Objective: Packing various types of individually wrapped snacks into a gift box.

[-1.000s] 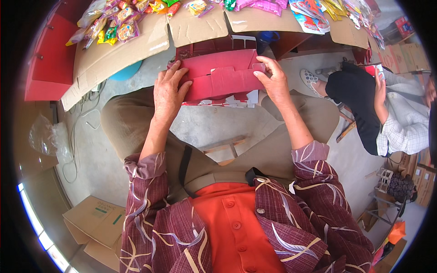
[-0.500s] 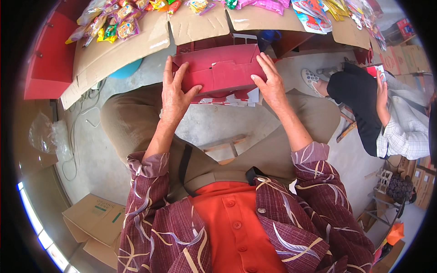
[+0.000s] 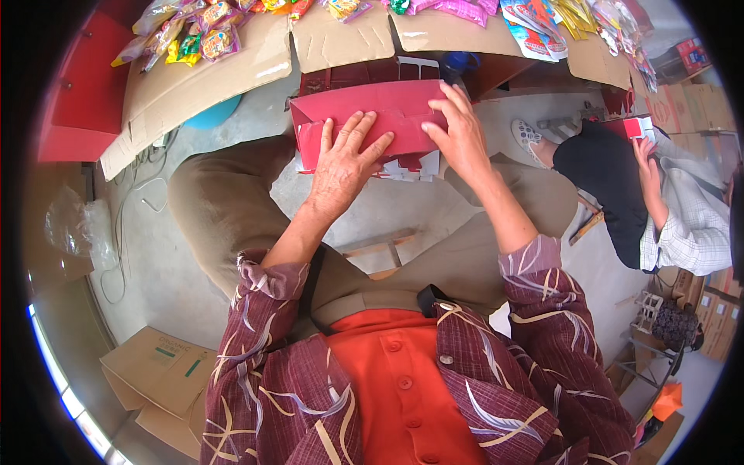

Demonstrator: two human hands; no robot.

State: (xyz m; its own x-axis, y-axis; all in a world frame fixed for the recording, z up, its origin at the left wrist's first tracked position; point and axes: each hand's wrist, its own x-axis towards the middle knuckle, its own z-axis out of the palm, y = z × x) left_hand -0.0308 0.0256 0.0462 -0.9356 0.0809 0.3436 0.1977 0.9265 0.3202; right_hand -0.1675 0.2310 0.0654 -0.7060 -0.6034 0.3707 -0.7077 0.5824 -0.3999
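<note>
A dark red cardboard box (image 3: pixel 403 105) lies across in front of me, above my knees, on a stack of red and white card pieces (image 3: pixel 418 167). My left hand (image 3: pixel 349 159) rests flat on its near side, left of the middle, with the fingers spread. At the box's right end is my right hand (image 3: pixel 459 132), its fingers apart and the tips touching the edge and corner. Neither hand is closed round anything. The inside of the box is mostly hidden from this angle.
Packaged snacks (image 3: pixel 213 35) lie on a cardboard-covered table (image 3: pixel 341 46) ahead. At the right sits a person (image 3: pixel 647 178) holding a small red and white box (image 3: pixel 638 128). Brown cartons (image 3: pixel 167 372) stand at the lower left, and a cable (image 3: pixel 120 256) runs along the floor.
My left hand has moved right from the box's left end onto its near side. My right hand stays at the right end, its fingers shifted slightly. The other person's small box is raised.
</note>
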